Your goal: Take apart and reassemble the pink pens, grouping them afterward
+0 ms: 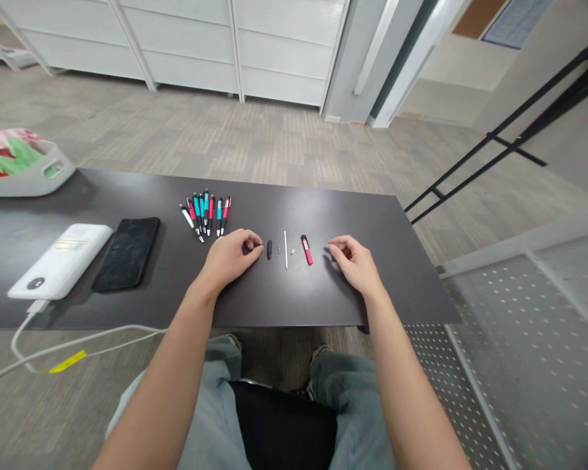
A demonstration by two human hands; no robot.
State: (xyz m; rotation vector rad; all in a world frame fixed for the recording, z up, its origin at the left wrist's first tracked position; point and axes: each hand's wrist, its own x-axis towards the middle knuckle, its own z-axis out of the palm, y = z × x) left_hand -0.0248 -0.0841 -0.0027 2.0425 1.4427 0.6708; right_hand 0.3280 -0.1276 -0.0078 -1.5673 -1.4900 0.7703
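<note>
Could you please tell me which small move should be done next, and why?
Probably the right hand should pick up the red, black-ended pen barrel: it lies loose on the dark table, nearest to that hand, with nothing between them. The slim, silvery refill lies apart from it, farther away.

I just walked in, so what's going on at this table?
Between the seated person's bare left hand and bare right hand, a row lies on the flat dark grey table: a short black tube, a tiny spring-like piece, a slim silver refill, a tiny pale piece and a slender red pen barrel. The left hand is nearest the tube, the right nearest the barrel; neither visibly holds anything.
</note>
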